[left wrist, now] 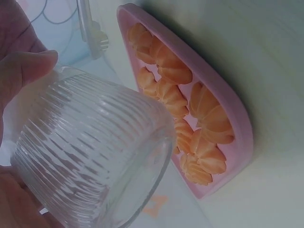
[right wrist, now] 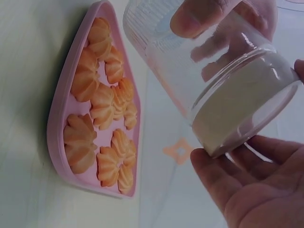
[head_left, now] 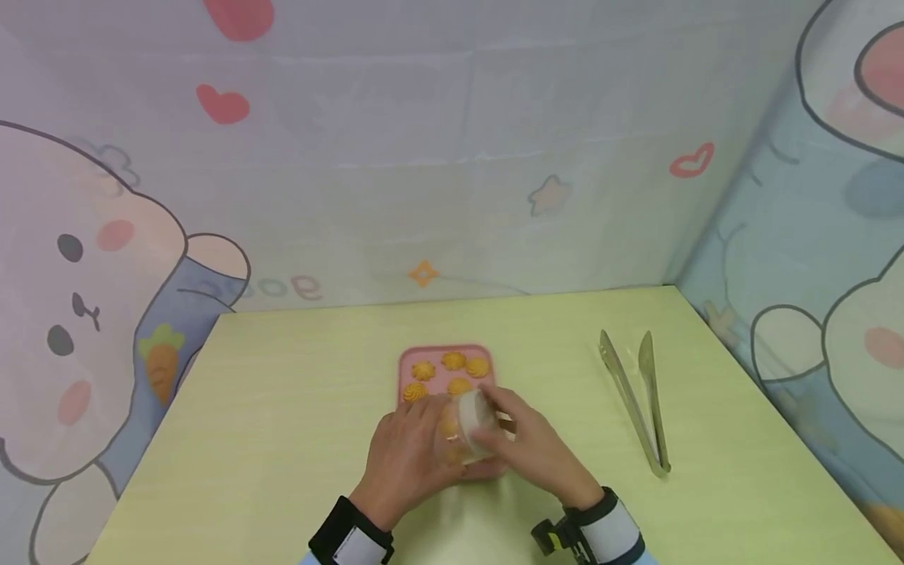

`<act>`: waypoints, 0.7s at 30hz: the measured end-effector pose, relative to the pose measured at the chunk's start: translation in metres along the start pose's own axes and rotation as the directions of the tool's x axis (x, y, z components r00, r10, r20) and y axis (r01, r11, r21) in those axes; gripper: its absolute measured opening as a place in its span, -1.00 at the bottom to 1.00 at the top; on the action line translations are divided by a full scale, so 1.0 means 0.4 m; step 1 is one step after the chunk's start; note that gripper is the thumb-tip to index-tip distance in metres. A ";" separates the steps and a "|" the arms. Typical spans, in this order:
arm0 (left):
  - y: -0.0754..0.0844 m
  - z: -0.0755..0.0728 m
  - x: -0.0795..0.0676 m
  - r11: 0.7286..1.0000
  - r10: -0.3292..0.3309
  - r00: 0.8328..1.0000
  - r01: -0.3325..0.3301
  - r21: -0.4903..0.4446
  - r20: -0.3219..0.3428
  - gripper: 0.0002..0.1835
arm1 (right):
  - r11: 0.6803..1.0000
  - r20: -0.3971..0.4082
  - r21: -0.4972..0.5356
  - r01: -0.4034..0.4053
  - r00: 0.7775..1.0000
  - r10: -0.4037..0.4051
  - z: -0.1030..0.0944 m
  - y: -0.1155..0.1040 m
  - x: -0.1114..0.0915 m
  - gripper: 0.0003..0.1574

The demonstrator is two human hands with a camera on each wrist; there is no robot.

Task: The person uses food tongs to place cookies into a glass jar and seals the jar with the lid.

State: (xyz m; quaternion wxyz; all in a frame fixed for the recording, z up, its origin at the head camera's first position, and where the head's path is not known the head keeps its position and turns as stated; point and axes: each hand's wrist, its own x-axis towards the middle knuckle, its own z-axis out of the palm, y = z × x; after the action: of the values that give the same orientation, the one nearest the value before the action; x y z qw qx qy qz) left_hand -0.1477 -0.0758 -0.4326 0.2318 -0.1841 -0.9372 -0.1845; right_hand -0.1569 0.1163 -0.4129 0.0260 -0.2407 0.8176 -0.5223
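Observation:
A ribbed clear glass jar lies tilted on its side in the air, close over the near part of a pink tray. My left hand wraps its fingers and thumb round the glass. On the jar's right end sits a pale lid, and my right hand pinches its rim between fingers and thumb. Several golden swirled cookies are spread over the tray, which both hands partly cover in the head view. The glass looks empty from the left wrist.
Metal tongs rest on the pale yellow table to the right of the tray, their arms spread and pointing away. Behind the table hangs a cartoon-printed cloth, with more printed cloth at both sides.

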 end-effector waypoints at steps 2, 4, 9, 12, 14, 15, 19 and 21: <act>-0.001 0.000 0.002 1.000 0.005 1.000 -0.005 0.001 0.003 0.07 | 0.999 0.012 -0.007 0.043 0.999 -0.043 -0.004 0.002 -0.001 -0.20; -0.002 -0.001 0.003 1.000 0.007 1.000 -0.007 0.000 0.008 0.08 | 0.998 0.017 -0.007 0.061 0.998 -0.061 -0.006 0.001 -0.002 -0.19; -0.003 -0.002 0.004 1.000 0.008 1.000 -0.009 0.016 0.026 0.05 | 0.999 -0.024 0.001 -0.045 0.999 0.045 0.000 -0.013 0.006 -0.16; -0.004 -0.001 0.003 1.000 0.010 1.000 -0.011 0.022 0.028 0.01 | 0.990 -0.078 -0.023 -0.139 0.988 0.136 0.007 -0.022 0.012 -0.16; -0.006 -0.001 0.001 1.000 0.015 0.999 -0.015 0.021 0.031 -0.01 | 0.982 -0.107 -0.043 -0.184 0.978 0.179 0.012 -0.025 0.014 -0.17; -0.006 -0.001 0.001 1.000 0.018 0.999 -0.018 0.020 0.029 -0.02 | 0.978 -0.117 -0.058 -0.200 0.974 0.192 0.015 -0.026 0.015 -0.18; -0.011 -0.001 0.000 0.999 0.029 0.999 -0.030 0.024 0.031 -0.03 | 0.969 -0.138 -0.091 -0.228 0.967 0.214 0.022 -0.026 0.015 -0.18; -0.013 -0.001 -0.001 0.999 0.031 0.999 -0.032 0.024 0.035 -0.03 | 0.968 -0.142 -0.099 -0.232 0.966 0.217 0.024 -0.025 0.014 -0.16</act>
State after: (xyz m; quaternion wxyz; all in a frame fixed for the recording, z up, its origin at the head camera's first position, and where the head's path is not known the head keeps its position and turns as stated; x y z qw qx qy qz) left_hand -0.1494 -0.0805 -0.4340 0.2204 -0.1993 -0.9403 -0.1662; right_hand -0.1556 0.1024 -0.4076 0.0180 -0.1130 0.8682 -0.4828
